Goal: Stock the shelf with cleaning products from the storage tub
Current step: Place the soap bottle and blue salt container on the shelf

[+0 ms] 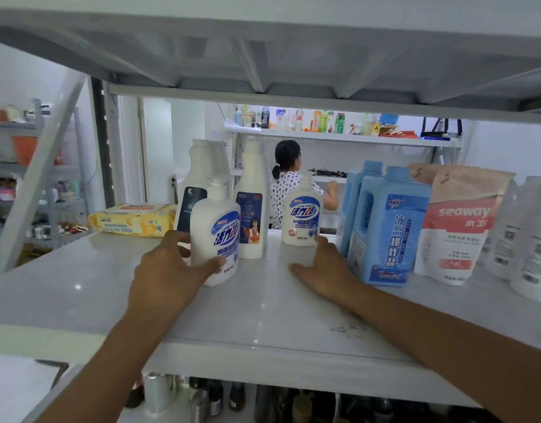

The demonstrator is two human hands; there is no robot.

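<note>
A white pump bottle with a blue label [216,236] stands upright on the white shelf [95,288], and my left hand [168,273] grips its lower part, thumb in front and fingers behind. A second, matching pump bottle [302,213] stands further back. My right hand [324,270] rests flat on the shelf just in front of that bottle, fingers straight, holding nothing. Two tall white bottles [252,196] stand behind the held bottle. The storage tub is out of view.
Two blue jugs [385,227] stand right of my right hand, then a seaway refill pouch [455,221] and white bottles [528,239]. A yellow wipes pack [132,219] lies at the back left. The upper shelf hangs low overhead. A person stands beyond at another rack.
</note>
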